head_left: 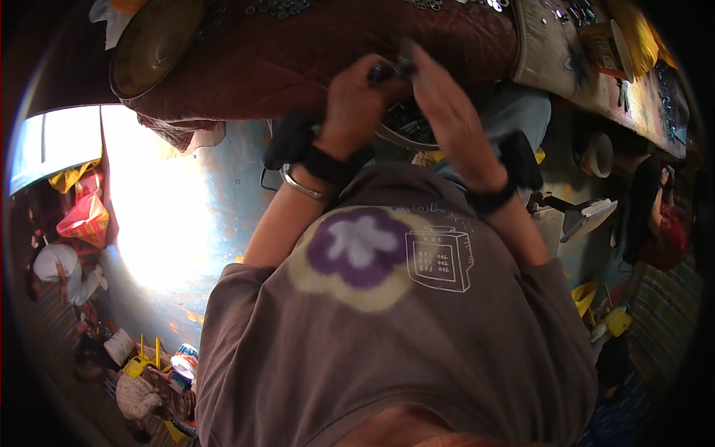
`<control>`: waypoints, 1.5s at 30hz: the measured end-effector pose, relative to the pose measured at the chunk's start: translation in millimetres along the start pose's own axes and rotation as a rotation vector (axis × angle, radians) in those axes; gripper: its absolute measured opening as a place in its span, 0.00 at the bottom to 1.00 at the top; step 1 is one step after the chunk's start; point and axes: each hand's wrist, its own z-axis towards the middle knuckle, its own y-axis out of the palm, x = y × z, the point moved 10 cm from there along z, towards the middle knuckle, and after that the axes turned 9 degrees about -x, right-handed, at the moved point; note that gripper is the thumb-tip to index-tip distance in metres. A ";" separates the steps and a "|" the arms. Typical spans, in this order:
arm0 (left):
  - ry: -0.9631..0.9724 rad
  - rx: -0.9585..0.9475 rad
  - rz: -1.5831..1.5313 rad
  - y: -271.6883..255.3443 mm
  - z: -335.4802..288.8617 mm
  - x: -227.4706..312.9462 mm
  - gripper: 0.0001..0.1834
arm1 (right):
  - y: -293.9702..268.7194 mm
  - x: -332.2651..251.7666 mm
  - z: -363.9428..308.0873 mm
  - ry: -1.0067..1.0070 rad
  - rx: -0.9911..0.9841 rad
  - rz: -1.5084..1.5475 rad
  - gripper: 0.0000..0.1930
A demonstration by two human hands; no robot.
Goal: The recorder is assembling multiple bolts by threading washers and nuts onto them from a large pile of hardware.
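My left hand (351, 104) is closed round a small dark metal piece (379, 73), whose rounded end shows at the fingers. Close against it is my right hand (445, 112), its fingers smeared by motion. A second dark bit (404, 67) sits between the two hands; whether it belongs to the same piece, I cannot tell. Beneath the hands a bowl (402, 139) holds many small dark parts (410, 119), partly hidden by my right hand. Both wrists wear black bands, and a metal bangle (302, 184) circles the left one.
A reddish-brown cloth (261, 74) covers the work surface ahead. Piles of metal rings (279, 7) lie at its far side. A large round basin (156, 48) stands at left, a tub (607, 51) at far right. Other people (63, 268) sit to the left and right.
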 end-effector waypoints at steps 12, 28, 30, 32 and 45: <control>-0.089 -0.074 -0.053 28.5 13.1 -28.2 0.10 | -19.7 75.6 -37.2 0.525 0.210 0.556 0.23; -0.338 -0.164 -0.588 61.4 -4.9 -59.5 0.10 | -108.0 117.2 50.6 0.170 0.293 -0.495 0.09; -0.342 -0.153 -0.612 63.2 -10.9 -60.2 0.10 | -104.3 148.5 58.6 0.508 0.139 -0.601 0.16; -0.378 -0.134 -0.614 65.2 -16.7 -59.2 0.11 | -104.4 154.7 65.1 0.520 0.126 -0.589 0.17; -0.226 -0.177 -0.372 69.6 -22.8 -21.4 0.12 | -125.2 167.6 34.3 0.344 0.343 -0.124 0.18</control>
